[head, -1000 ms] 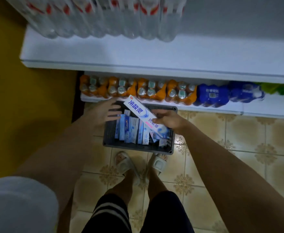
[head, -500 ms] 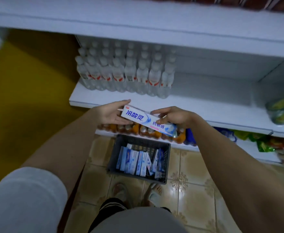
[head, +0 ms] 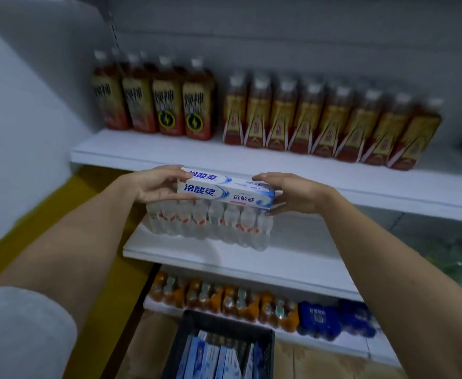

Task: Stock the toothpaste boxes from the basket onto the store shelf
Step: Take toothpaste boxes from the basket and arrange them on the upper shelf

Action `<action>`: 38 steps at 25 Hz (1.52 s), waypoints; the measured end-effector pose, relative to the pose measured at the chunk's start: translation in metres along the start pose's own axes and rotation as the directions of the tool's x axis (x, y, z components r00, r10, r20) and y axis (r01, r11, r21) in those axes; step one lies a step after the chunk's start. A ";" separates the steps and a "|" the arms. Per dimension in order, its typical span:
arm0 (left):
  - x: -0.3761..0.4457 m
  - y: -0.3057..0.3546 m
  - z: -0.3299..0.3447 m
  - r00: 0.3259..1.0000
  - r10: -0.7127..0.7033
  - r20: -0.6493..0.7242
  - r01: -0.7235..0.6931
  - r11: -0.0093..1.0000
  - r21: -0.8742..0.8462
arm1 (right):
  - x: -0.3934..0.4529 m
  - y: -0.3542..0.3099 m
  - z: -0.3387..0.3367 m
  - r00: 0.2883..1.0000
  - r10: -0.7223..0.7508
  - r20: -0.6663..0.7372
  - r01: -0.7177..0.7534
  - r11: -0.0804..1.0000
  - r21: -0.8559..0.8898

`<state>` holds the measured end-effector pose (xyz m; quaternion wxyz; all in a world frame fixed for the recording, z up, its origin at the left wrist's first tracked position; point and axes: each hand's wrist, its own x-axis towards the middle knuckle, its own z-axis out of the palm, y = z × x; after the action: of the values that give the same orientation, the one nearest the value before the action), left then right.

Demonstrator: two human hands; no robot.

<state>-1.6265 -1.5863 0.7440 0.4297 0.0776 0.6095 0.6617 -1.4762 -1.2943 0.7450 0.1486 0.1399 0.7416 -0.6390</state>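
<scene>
A white and blue toothpaste box (head: 225, 191) lies level between my two hands, just in front of the edge of the white shelf (head: 148, 153) that carries the brown drink bottles. My left hand (head: 157, 184) grips its left end, thumb on top and fingers underneath. My right hand (head: 292, 194) grips its right end the same way. Down on the floor stands the dark basket (head: 269, 348) with several more toothpaste boxes (head: 216, 359) upright inside.
Brown drink bottles (head: 331, 124) fill the back of the upper shelf, leaving a bare front strip. Water bottles (head: 210, 222) stand on the shelf below. Orange bottles (head: 224, 299) and blue packs (head: 320, 320) line the lowest shelf. A wall closes the left side.
Both hands have lifted the toothpaste box from over the basket up to the level of the brown-bottle shelf. My left hand has joined the grip. The view has tilted upward.
</scene>
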 end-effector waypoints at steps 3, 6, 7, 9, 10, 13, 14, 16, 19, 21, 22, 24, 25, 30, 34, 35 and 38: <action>-0.020 0.046 0.005 0.996 0.091 0.002 -0.091 0.996 0.007 | -0.014 -0.046 -0.001 0.994 -0.099 0.047 0.099 0.995 0.003; -0.047 0.094 0.014 0.988 0.153 0.022 -0.153 0.988 0.021 | -0.031 -0.093 -0.001 0.972 -0.235 -0.024 0.233 0.970 -0.066; -0.057 0.113 0.015 0.981 0.188 0.039 -0.190 0.980 0.060 | -0.036 -0.109 -0.003 0.957 -0.288 -0.043 0.283 0.955 -0.086; -0.080 0.153 0.018 0.957 0.271 0.104 -0.284 0.948 0.147 | -0.045 -0.144 -0.005 0.924 -0.378 -0.058 0.371 0.923 -0.104; -0.090 0.172 0.018 0.946 0.299 0.129 -0.319 0.928 0.192 | -0.050 -0.161 -0.006 0.912 -0.408 -0.047 0.401 0.909 -0.113; -0.122 0.219 0.018 0.917 0.378 0.125 -0.398 0.872 0.284 | -0.065 -0.212 -0.003 0.885 -0.465 0.004 0.457 0.867 -0.197; -0.131 0.232 0.018 0.906 0.404 0.123 -0.422 0.853 0.307 | -0.069 -0.228 0.000 0.876 -0.482 0.019 0.474 0.851 -0.226; -0.141 0.248 0.016 0.885 0.454 0.102 -0.462 0.829 0.315 | -0.075 -0.253 0.006 0.857 -0.514 0.039 0.503 0.817 -0.283; -0.148 0.275 0.006 0.849 0.517 0.109 -0.523 0.794 0.309 | -0.080 -0.293 0.012 0.817 -0.575 0.037 0.554 0.766 -0.327; -0.148 0.293 -0.002 0.823 0.557 0.112 -0.562 0.769 0.304 | -0.078 -0.318 0.014 0.771 -0.637 -0.011 0.591 0.720 -0.364; -0.147 0.302 -0.005 0.809 0.578 0.107 -0.581 0.758 0.295 | -0.076 -0.330 0.014 0.738 -0.673 -0.047 0.605 0.690 -0.397; -0.144 0.321 -0.012 0.773 0.628 0.085 -0.622 0.726 0.293 | -0.065 -0.352 0.015 0.675 -0.728 -0.122 0.606 0.641 -0.472; -0.142 0.330 -0.017 0.758 0.648 0.077 -0.638 0.710 0.298 | -0.058 -0.362 0.016 0.653 -0.742 -0.154 0.590 0.625 -0.510; -0.134 0.377 -0.053 0.708 0.706 0.031 -0.668 0.655 0.352 | -0.005 -0.405 0.036 0.617 -0.750 -0.236 0.536 0.621 -0.572; -0.116 0.400 -0.095 0.674 0.739 -0.010 -0.653 0.603 0.458 | 0.038 -0.431 0.063 0.605 -0.749 -0.270 0.520 0.628 -0.578; -0.111 0.405 -0.106 0.674 0.739 -0.009 -0.646 0.595 0.478 | 0.047 -0.435 0.069 0.604 -0.747 -0.277 0.510 0.629 -0.587; -0.096 0.418 -0.142 0.686 0.727 -0.015 -0.604 0.581 0.546 | 0.077 -0.447 0.087 0.603 -0.747 -0.278 0.459 0.610 -0.646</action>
<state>-1.8543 -1.7084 1.1148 0.0361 0.3307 0.7300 0.5970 -1.7212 -1.4432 1.1073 -0.2629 -0.0075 0.8935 -0.3640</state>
